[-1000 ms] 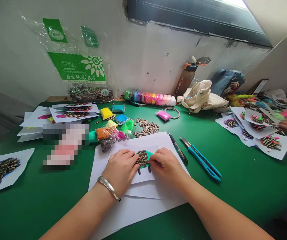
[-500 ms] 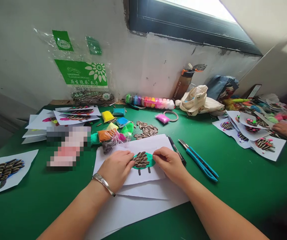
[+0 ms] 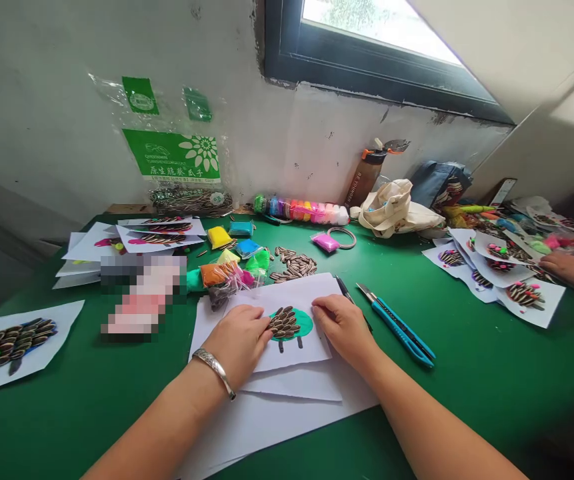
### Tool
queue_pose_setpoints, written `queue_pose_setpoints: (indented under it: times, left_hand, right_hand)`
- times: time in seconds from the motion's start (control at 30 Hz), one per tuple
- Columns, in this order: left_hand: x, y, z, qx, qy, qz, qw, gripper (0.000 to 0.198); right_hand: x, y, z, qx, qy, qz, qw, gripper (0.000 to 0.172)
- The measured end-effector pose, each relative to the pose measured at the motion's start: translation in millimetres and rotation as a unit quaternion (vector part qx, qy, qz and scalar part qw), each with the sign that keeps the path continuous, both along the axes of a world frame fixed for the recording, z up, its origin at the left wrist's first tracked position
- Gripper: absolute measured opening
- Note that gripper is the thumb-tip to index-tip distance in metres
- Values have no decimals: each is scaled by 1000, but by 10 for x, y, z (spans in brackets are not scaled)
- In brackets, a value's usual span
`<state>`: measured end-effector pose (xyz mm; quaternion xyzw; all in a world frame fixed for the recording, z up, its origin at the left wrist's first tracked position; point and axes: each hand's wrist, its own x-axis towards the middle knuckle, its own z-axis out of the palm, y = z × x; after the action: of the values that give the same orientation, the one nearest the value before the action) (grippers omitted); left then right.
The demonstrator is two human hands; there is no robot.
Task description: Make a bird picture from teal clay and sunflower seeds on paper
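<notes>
A sheet of white paper (image 3: pixel 291 360) lies before me with a flat green clay oval (image 3: pixel 307 325) on it. Striped sunflower seeds (image 3: pixel 283 323) overlap across the oval's left part, and two short dark legs show below. My left hand (image 3: pixel 241 337) lies on the paper, fingers stretched out, fingertips at the left edge of the seeds; a silver bangle is on its wrist. Just right of the oval, my right hand (image 3: pixel 344 327) has thumb and forefinger pinched together; whatever is between them is hidden. Behind the paper sits a pile of loose seeds (image 3: pixel 297 265).
A blue utility knife (image 3: pixel 401 330) and a black pen (image 3: pixel 345 288) lie to the right. Bagged clay (image 3: pixel 219 273) is behind my left hand. Seed pictures (image 3: pixel 524 295) lie at right, near another person's hand (image 3: pixel 571 270). A bottle (image 3: pixel 364 177) stands by the wall.
My right hand has drawn back slightly right from the oval's edge, uncovering more green. My left hand stays at the seeds. The camera view has shifted slightly.
</notes>
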<state>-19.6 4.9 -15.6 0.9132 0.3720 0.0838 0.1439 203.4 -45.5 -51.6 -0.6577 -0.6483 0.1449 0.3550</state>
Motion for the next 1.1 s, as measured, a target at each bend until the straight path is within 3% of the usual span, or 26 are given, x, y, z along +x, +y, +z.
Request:
queue_pose_setpoints:
  times: [0.2,0.27,0.33,0.47,0.57,0.73,0.9,1.03,1.1]
  left_hand:
    - [-7,15,10,-10,-1,0,1000,23]
    - [-9,20,10,-10,2,1,1000,23]
    - [-11,24,11,-9,2,2,1000,23]
    - [-19,26,10,-10,-5,9,1000,22]
    - [-27,19,0,-11,-12,15,1000,21]
    - [-27,15,-10,-16,-16,19,1000,21]
    - [-24,23,-8,-11,-26,17,999,20]
    - [-20,20,-5,-19,-16,16,1000,21]
    - [-14,15,-5,-19,-15,19,1000,21]
  right_hand:
    - [13,194,234,17,-61,-1,998,20]
    - [-47,373,359,3,-141,24,990,22]
    - [-148,592,447,-37,-259,62,963,28]
    - [-397,981,446,-56,-308,78,947,26]
    - [-543,1118,366,-68,-332,76,938,20]
    - [-632,1158,295,-70,-348,88,931,19]
    - [-526,1109,367,-51,-332,93,937,19]
    - [-287,828,449,-31,-293,60,954,23]
    - [-159,603,457,-22,-181,69,981,22]
